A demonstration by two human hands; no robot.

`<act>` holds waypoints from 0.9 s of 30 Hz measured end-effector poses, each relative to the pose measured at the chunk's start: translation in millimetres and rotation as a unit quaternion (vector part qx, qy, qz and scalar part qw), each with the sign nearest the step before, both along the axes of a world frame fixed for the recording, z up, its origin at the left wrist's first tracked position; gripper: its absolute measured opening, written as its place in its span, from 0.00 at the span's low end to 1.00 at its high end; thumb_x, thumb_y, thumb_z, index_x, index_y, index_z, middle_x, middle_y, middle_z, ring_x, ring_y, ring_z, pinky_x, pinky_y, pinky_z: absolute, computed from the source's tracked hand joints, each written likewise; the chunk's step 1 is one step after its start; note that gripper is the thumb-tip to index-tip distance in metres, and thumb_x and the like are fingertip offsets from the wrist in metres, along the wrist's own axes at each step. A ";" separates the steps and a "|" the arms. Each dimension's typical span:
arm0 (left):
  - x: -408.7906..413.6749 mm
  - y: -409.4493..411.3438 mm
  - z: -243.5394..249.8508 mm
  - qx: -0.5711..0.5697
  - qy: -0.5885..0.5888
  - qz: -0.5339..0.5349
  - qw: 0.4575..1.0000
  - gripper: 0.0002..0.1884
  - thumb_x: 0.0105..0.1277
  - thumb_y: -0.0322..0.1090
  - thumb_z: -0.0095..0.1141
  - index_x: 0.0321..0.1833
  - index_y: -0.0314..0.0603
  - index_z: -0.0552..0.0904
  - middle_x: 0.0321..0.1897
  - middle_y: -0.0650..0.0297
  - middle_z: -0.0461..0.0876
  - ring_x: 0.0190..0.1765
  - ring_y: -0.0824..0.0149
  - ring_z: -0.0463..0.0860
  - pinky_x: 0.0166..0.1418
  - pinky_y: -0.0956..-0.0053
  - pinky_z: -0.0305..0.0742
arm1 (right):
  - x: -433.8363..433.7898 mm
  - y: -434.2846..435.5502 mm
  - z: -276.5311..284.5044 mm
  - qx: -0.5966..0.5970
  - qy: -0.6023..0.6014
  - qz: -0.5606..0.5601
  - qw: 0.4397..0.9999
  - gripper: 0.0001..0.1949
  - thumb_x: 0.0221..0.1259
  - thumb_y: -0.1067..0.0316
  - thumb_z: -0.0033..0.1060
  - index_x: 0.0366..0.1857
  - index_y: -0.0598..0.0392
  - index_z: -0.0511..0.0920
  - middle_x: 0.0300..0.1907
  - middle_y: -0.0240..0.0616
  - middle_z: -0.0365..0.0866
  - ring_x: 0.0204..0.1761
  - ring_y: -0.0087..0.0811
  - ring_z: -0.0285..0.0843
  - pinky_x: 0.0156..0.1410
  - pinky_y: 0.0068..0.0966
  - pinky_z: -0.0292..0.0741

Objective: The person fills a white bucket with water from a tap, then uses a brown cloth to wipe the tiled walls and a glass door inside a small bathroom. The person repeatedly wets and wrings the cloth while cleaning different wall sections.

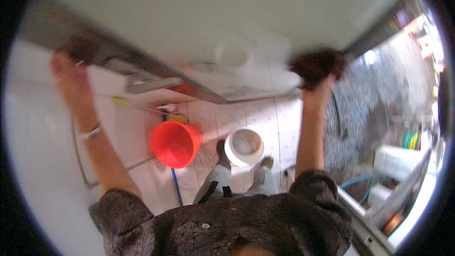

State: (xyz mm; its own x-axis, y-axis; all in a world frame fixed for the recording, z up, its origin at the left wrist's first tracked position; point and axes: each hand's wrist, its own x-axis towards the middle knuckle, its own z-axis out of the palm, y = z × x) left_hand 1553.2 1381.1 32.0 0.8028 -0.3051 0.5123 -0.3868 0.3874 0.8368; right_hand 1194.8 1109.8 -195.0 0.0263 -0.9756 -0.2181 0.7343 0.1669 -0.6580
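A pale door panel (199, 14) with a dark edge fills the top of the view. At its left edge is my left hand (73, 78), blurred, with the fingers meeting the edge and partly lost in dark shadow. My right hand (328, 81) presses a dark reddish cloth (316, 65) against the panel's right side; the cloth hides most of the fingers. A lever handle (154, 84) juts from the door's left edge, between my hands. Faint reflections show on the panel's lower part.
On the tiled floor, a red bucket (176, 144) stands left of a white bucket (244, 146), which sits by my feet. A yellow-ended stick (122, 101) and a blue pole (176, 186) are near the red bucket. White boxes (400, 160) lie at the right.
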 end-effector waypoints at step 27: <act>-32.8 -36.8 -13.5 0.023 0.007 -0.073 0.997 0.07 0.62 0.34 0.49 0.41 0.42 0.72 0.32 0.70 0.72 0.37 0.78 0.70 0.39 0.83 0.66 | 251.2 149.7 510.0 -0.654 0.448 -0.373 0.482 0.15 0.47 0.65 0.52 0.41 0.57 0.71 0.43 0.46 0.66 0.45 0.45 0.66 0.49 0.39 0.67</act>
